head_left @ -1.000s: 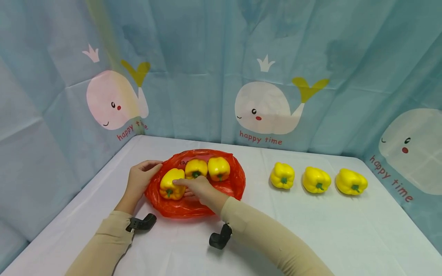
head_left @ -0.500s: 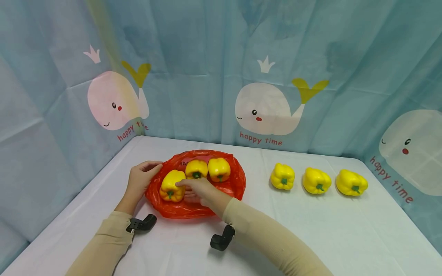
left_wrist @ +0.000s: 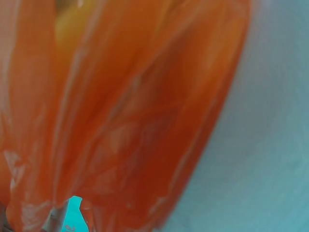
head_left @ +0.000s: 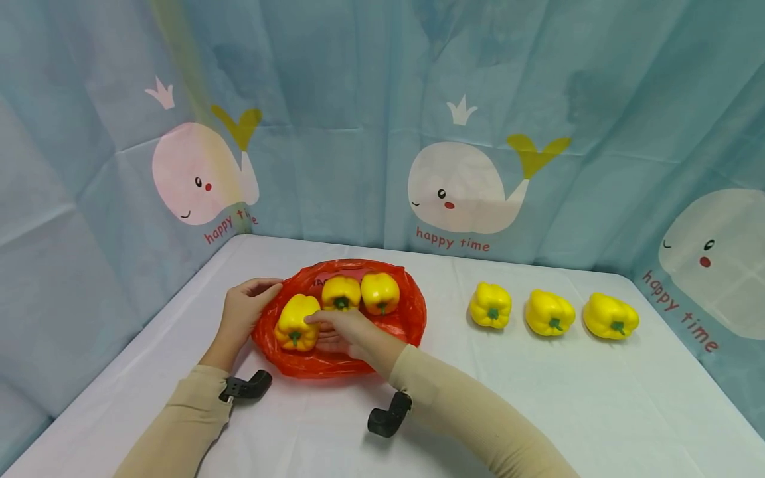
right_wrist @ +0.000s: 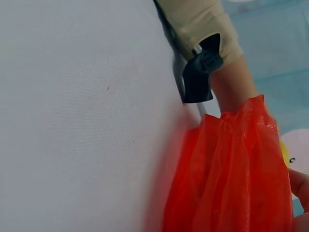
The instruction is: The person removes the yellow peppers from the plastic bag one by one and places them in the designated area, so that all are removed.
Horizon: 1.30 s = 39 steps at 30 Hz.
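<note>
On the white table a red plastic bag (head_left: 349, 364) lies with its mouth spread wide. My left hand (head_left: 242, 312) grips its left rim between thumb and fingers. Within the bag are three yellow bell peppers: the near left pepper (head_left: 297, 324), the middle pepper (head_left: 340, 293) and the right pepper (head_left: 380, 293). My right hand (head_left: 352, 332) reaches in over the near rim. Its thumb lies at the near left pepper's right edge, with the fingers loosely extended beside it. Red film (left_wrist: 145, 121) fills much of the left wrist view, and the right wrist view shows the bag's outside (right_wrist: 227, 183).
To the right on the table stand three more yellow bell peppers: one nearest the bag (head_left: 490, 305), a middle one (head_left: 550, 313) and a far right one (head_left: 610, 316). Behind the table hangs a blue curtain (head_left: 340, 133) printed with whales.
My right thumb has slid from the top of the near left pepper to its right edge as the hand drew slightly right. That pepper tilted a little. My left hand stayed on the rim.
</note>
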Motion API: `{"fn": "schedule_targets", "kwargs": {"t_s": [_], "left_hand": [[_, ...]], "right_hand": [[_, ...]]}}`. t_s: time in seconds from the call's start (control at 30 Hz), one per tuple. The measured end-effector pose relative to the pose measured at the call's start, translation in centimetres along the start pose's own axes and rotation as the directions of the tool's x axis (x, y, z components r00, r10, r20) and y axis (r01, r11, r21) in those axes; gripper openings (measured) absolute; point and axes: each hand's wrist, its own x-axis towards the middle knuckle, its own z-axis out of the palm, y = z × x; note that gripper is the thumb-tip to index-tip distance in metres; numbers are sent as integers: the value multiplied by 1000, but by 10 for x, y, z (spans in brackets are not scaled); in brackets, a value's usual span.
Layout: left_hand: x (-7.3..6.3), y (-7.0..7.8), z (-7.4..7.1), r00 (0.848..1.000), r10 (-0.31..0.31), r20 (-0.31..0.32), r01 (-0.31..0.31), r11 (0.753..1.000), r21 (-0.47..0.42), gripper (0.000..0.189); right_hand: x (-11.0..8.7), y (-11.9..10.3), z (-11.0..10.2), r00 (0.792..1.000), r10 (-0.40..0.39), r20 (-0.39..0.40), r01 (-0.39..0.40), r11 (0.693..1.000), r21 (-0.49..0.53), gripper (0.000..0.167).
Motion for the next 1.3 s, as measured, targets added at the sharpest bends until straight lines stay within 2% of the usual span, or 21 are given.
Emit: {"fn": "schedule_targets", "kwargs": {"t_s": [0.33,0.6,0.73,0.9,1.3], "left_hand": [[0,0,1,1000,-15,-8,15,1000,6,50],[1,-2,-3,1000,-23,-13,24,999,21,51],[2,-3,-2,1000,-9,0,9,1000,13,52],[3,-3,1,1000,0,-1,0,1000,6,51],[2,-3,-1,1000,-2,5,2,1000,15,53]], "right_hand": [[-14,-7,-14,998,-28,60,26,999,23,45],[-36,-18,-29,994,-66,91,65,998,17,52],[-49,-22,-44,989,-76,128,72,997,34,51],[-66,-25,-68,985,-99,142,99,995,5,46],[-94,-27,-111,990,-106,93,115,989,-90,41]]}}
